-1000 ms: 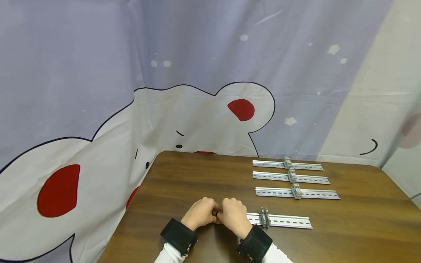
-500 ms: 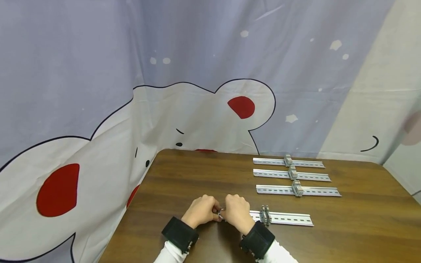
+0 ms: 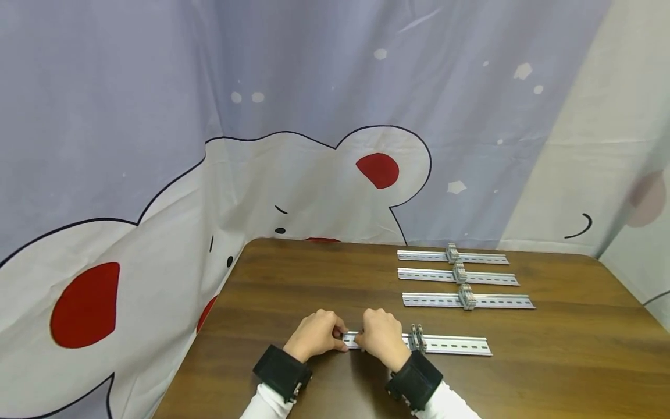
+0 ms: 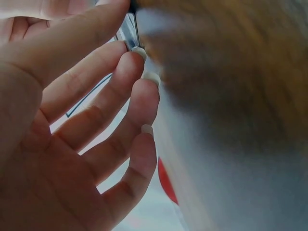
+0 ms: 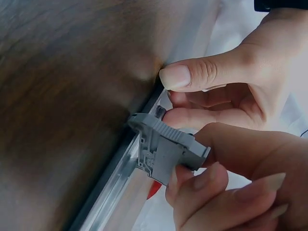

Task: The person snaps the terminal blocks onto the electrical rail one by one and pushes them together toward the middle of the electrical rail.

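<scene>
A slotted metal DIN rail [image 3: 458, 345] lies across the table in front of the person. At its left end the left hand [image 3: 316, 334] pinches the rail between thumb and fingers. The right hand [image 3: 384, 340] is just to the right, over the rail, and pinches a grey terminal block [image 5: 168, 151]. In the right wrist view this block sits tilted at the rail, its foot right at the rail's edge. The right hand covers it in the head view. Farther right, a few thin grey blocks [image 3: 417, 337] stand on the same rail.
Behind, three more rails lie roughly parallel: a near one [image 3: 502, 301], a middle one [image 3: 492, 279] and a far one [image 3: 484, 258]. Each bears a cluster of grey blocks near its middle. A printed curtain [image 3: 293, 186] hangs along the wooden table's [image 3: 293, 279] back edge.
The right hand has moved right along the rail, away from the left hand. The rail's left end now shows between the hands. The left hand has stayed nearly in place.
</scene>
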The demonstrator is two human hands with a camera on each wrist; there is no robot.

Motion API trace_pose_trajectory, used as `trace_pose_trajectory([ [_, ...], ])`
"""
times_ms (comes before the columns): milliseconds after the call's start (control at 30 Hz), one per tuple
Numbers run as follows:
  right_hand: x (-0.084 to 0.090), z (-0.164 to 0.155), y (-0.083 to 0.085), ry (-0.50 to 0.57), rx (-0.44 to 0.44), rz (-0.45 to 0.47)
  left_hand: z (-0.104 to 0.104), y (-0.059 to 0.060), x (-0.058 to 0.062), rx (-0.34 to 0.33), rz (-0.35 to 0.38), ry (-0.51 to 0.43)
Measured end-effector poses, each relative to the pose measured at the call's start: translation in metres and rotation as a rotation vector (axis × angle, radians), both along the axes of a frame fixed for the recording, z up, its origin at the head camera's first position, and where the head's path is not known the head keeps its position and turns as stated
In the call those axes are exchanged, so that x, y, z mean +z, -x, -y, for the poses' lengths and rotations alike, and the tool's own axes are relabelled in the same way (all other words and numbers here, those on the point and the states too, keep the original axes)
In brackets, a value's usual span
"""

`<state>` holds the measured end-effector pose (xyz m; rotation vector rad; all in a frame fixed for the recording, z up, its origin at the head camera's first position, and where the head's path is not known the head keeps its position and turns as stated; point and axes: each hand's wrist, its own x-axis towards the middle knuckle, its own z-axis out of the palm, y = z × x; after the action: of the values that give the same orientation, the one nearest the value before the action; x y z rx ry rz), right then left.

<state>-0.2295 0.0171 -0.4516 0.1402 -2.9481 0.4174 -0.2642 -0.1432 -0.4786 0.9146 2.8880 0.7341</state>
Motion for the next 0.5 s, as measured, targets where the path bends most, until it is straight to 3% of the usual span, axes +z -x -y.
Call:
trace_pose_trajectory([
  [500, 0.001, -0.012, -0.001, 0.0, -0.021, 0.026, -0.001, 0.001, -0.002, 0.009, 0.001, 0.007],
])
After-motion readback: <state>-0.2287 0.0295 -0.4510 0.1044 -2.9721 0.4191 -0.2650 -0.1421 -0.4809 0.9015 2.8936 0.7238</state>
